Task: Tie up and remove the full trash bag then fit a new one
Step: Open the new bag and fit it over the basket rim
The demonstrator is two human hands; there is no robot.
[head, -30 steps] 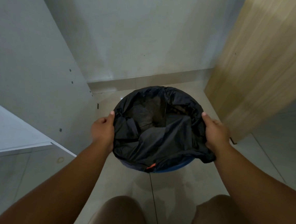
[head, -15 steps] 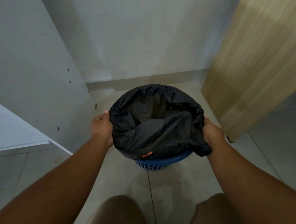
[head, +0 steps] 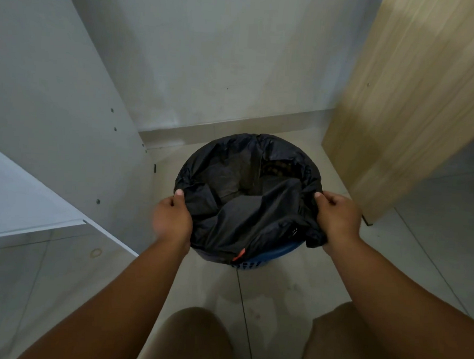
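A black trash bag (head: pixel 245 215) lies open over a round blue slotted bin (head: pixel 270 256) on the tiled floor. The bag's edge is folded over the bin's far and side rim; at the near side the blue rim shows under it. A small orange tab (head: pixel 239 254) hangs at the bag's near edge. My left hand (head: pixel 173 217) grips the bag's edge at the left side of the bin. My right hand (head: pixel 338 220) grips a bunched fold of the bag at the right side. The bag's inside looks dark and slack.
A white cabinet panel (head: pixel 55 109) with small holes rises on the left, with a white shelf edge (head: pixel 36 223) jutting toward me. A wooden panel (head: pixel 403 119) stands close on the right. The back wall (head: pixel 223 55) is just behind the bin. My knees (head: pixel 194 339) are below.
Both hands have kept hold of the bag's sides. The bag's near edge has shifted, so a strip of the blue rim shows at the front right. The view has moved slightly.
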